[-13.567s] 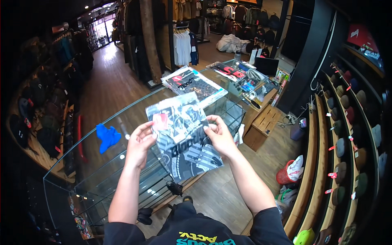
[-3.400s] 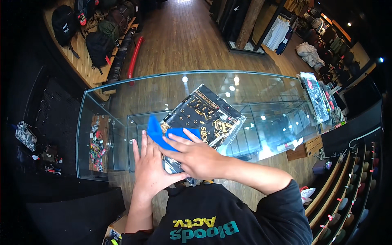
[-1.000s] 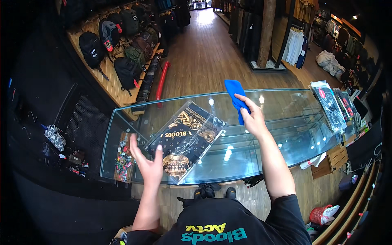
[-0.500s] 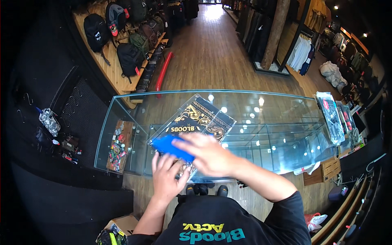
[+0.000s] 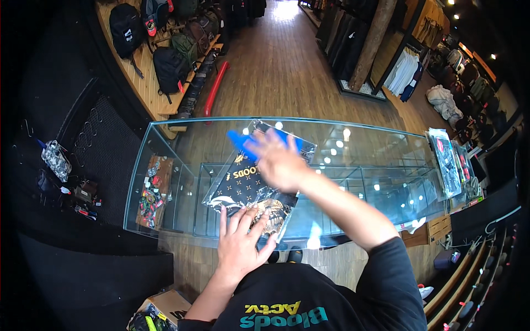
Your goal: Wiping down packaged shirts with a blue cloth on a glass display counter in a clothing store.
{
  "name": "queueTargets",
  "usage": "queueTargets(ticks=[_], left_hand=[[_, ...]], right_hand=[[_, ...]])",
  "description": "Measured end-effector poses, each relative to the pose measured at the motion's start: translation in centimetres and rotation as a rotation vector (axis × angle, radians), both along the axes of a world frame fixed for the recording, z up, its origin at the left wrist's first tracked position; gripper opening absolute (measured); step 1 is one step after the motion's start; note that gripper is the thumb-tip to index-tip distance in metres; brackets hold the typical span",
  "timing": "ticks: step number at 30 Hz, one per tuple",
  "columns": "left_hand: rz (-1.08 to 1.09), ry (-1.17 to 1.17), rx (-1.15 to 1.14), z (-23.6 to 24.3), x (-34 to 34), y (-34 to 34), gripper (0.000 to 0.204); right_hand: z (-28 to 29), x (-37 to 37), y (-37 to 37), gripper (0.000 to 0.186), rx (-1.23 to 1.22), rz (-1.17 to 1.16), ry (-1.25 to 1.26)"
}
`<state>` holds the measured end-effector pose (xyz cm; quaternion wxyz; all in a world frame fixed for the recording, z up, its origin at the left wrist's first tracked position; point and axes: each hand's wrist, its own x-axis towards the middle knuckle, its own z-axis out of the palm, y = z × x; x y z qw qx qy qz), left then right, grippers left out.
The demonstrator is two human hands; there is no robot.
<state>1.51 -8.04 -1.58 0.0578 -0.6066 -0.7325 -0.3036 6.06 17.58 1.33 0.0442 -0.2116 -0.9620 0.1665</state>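
A folded black bandana with gold print in a clear plastic bag (image 5: 234, 185) lies askew on the glass display counter (image 5: 381, 209). My left hand (image 5: 243, 243) rests on the bag's near end, fingers spread flat and holding nothing. On the far part of the bag, my right hand (image 5: 279, 163) presses a blue cloth (image 5: 237, 138); its fingers are smeared by motion and the cloth is partly hidden under them.
A stack of bagged items (image 5: 444, 163) sits at the counter's right end, small trinkets on a board (image 5: 154, 193) under its left end. Backpacks (image 5: 171, 69) line the left shelf beyond, near a red tube (image 5: 215, 88). Cap shelves (image 5: 475, 281) stand right; a cardboard box (image 5: 171, 300) is lower left.
My right hand has swept the blue cloth from the bag's near part to its far part. My left hand has shifted right and lies flatter on the bag's near end.
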Motion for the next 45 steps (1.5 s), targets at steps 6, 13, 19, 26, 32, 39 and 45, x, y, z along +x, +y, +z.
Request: queueTargets(ticks=[6, 13, 19, 26, 32, 39, 45], left_hand=[[-0.018, 0.023, -0.096, 0.1, 0.0, -0.7, 0.052], [-0.028, 0.014, -0.068, 0.5, -0.1, 0.2, 0.050], [-0.031, -0.019, -0.121, 0.3, -0.1, -0.6, 0.047], [-0.061, -0.006, -0.057, 0.8, -0.1, 0.4, 0.050], [-0.032, -0.014, -0.126, 0.3, -0.1, -0.6, 0.047], [-0.043, -0.010, -0.084, 0.9, 0.1, 0.2, 0.050], [-0.021, -0.041, -0.155, 0.8, 0.1, -0.1, 0.051]], right_hand=[[-1.2, -0.2, -3.6, 0.050, 0.037, 0.391, 0.065], [-0.9, -4.6, 3.3, 0.053, 0.136, -0.042, 0.042], [-0.7, -1.2, -4.3, 0.052, 0.075, 0.325, 0.079], [-1.3, -3.0, 7.3, 0.050, 0.139, -0.217, 0.052], [0.2, 3.8, -5.8, 0.049, 0.019, 0.308, 0.003], [-1.0, 4.0, 4.2, 0.052, 0.219, -0.235, 0.015], [-0.4, 8.2, -5.5, 0.057, 0.096, 0.256, 0.090]])
